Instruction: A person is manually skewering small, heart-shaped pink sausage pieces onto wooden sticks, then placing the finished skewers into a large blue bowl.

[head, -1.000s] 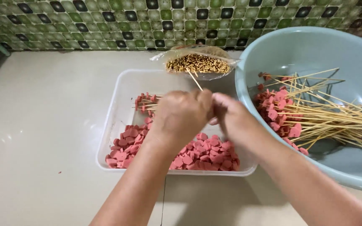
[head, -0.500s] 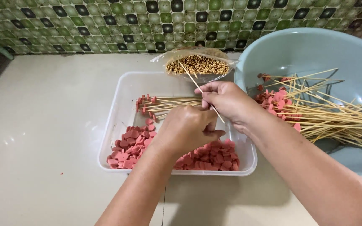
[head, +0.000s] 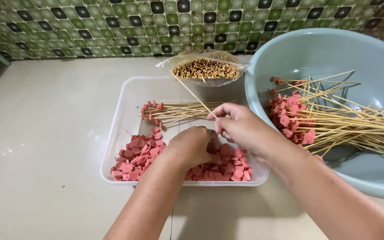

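Note:
My right hand pinches a bare bamboo skewer that slants up to the left over a clear plastic tray. My left hand reaches down into the pile of pink sausage slices at the tray's near side, fingers curled among them; whether it holds a slice is hidden. Several skewers tipped with pink pieces lie across the tray's far half.
A large pale blue basin on the right holds many loaded skewers. A plastic bag of bamboo skewers seen end-on stands behind the tray. Green patterned tiles back the beige counter.
My left hand has dropped from the skewer down into the sausage slices. My right hand has moved slightly right and keeps the skewer.

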